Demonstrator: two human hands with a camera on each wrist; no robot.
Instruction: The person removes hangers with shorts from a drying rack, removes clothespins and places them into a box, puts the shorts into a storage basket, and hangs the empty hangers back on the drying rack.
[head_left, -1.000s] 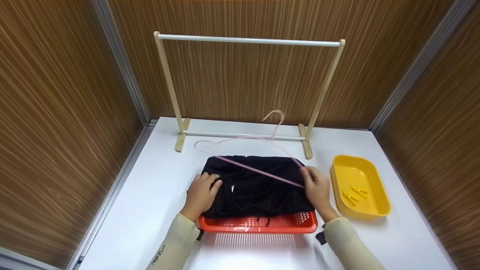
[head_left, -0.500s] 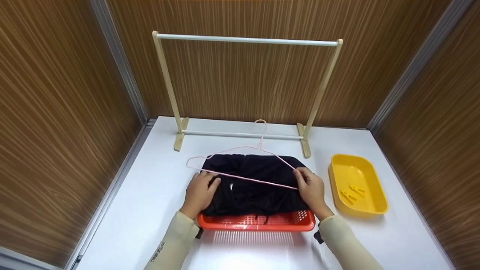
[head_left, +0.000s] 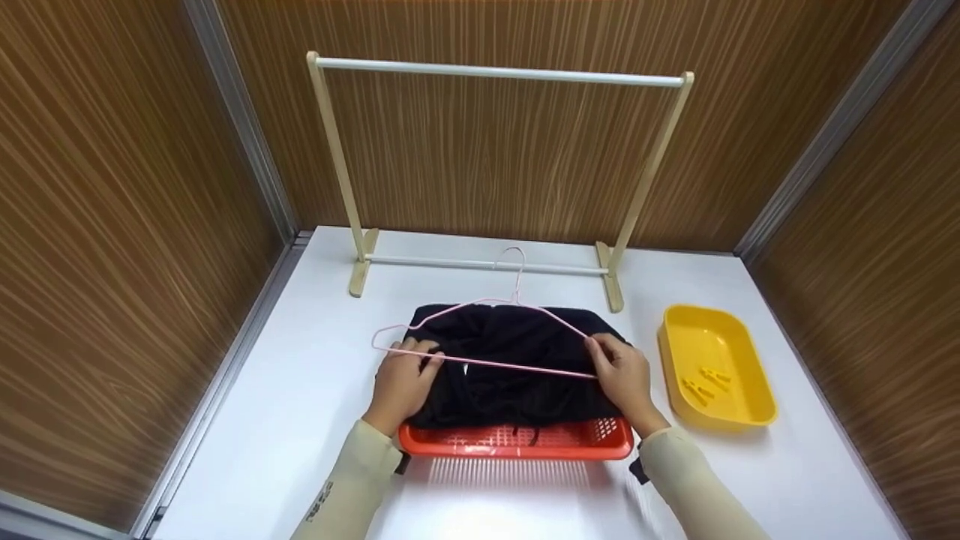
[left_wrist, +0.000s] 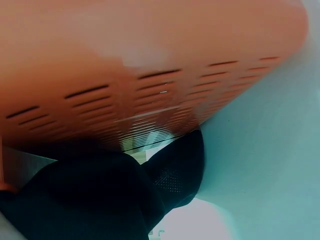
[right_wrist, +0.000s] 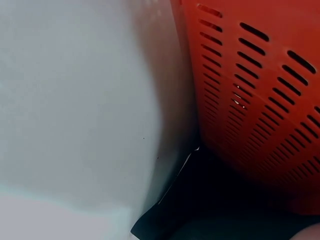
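A folded black garment (head_left: pixel 525 401) with a small white label and a dark cord lies over the red basket (head_left: pixel 517 451). My right hand (head_left: pixel 624 375) pinches the right end of a thin pink clothes hanger (head_left: pixel 525 367) between thumb and fingers. The hanger lies slantwise above the garment, hook pointing away from me. Its left end overlaps my left hand (head_left: pixel 401 382), which grips the garment at its left edge with bent fingers and thumb. Both wrist views look at the basket's slotted walls (left_wrist: pixel 150 40) (right_wrist: pixel 270 65) and dark cloth, with the fingers out of sight.
A clothes rack (head_left: pixel 495 71) with wooden uprights and white bars stands behind the basket. To the right, a yellow tray (head_left: pixel 739 337) holds two yellow clothes pegs (head_left: pixel 699 391). Wood-patterned panels border the white table (head_left: pixel 300 390) at the back and sides.
The hanger has swung down and toward me over the garment, and its left end has come across my left hand. My right hand has shifted slightly left with it; the left hand stays at the garment.
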